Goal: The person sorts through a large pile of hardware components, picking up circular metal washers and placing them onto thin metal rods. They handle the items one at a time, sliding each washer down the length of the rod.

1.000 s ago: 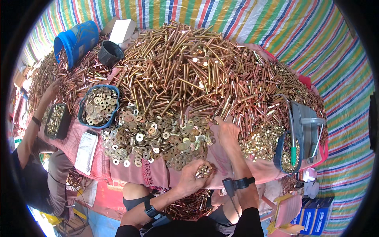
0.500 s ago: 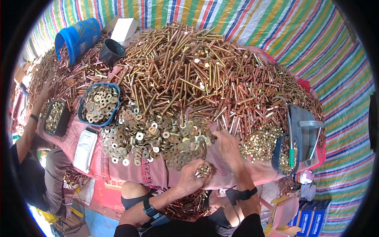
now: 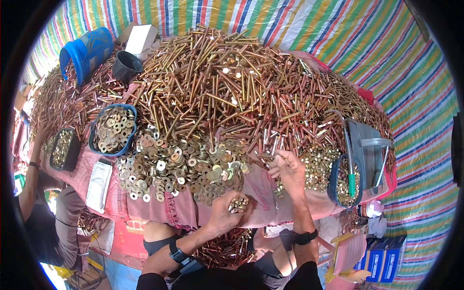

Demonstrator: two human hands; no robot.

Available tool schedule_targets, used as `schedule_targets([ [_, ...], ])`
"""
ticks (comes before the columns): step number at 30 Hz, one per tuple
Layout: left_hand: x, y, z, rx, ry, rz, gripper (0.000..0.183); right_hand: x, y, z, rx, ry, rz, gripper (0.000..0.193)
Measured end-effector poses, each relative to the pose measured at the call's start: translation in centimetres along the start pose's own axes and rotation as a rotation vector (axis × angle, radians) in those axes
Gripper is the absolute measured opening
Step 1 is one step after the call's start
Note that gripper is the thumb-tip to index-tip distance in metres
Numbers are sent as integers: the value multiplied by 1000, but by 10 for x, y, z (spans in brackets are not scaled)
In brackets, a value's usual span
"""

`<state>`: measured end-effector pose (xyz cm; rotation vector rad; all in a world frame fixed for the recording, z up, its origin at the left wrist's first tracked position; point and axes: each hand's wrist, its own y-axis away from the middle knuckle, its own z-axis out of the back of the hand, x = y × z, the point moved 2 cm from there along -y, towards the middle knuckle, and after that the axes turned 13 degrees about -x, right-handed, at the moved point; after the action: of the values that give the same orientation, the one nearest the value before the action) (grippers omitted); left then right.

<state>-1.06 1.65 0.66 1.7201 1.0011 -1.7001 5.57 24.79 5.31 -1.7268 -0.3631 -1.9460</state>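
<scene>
My left hand is cupped closed around a handful of small gold nuts, held above the near edge of the pink cloth. To its right, my right hand pinches a bolt that points left from the fingertips; its far end blurs into the pile behind. A heap of flat washers lies left of my right hand. Behind both hands rises a large mound of brassy bolts. Loose gold nuts are heaped just right of my right hand.
A blue tub of washers, a dark tray of nuts and a white package are at left. A blue bin lies tipped behind. At right are a nut basket and grey container. Another person's arm reaches in at far left.
My right hand has lifted from the cloth beside the bolts and turned, a bolt now in its fingers. My left hand keeps the nuts. The whole view has shifted slightly.
</scene>
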Motion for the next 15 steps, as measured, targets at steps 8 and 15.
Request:
schedule_targets([
  [8,-1,0,-2,-35,45,-60,25,22,20,12,64,82,93,18],
  [15,-5,1,-4,-89,82,-94,29,28,59,-11,419,169,207,23],
])
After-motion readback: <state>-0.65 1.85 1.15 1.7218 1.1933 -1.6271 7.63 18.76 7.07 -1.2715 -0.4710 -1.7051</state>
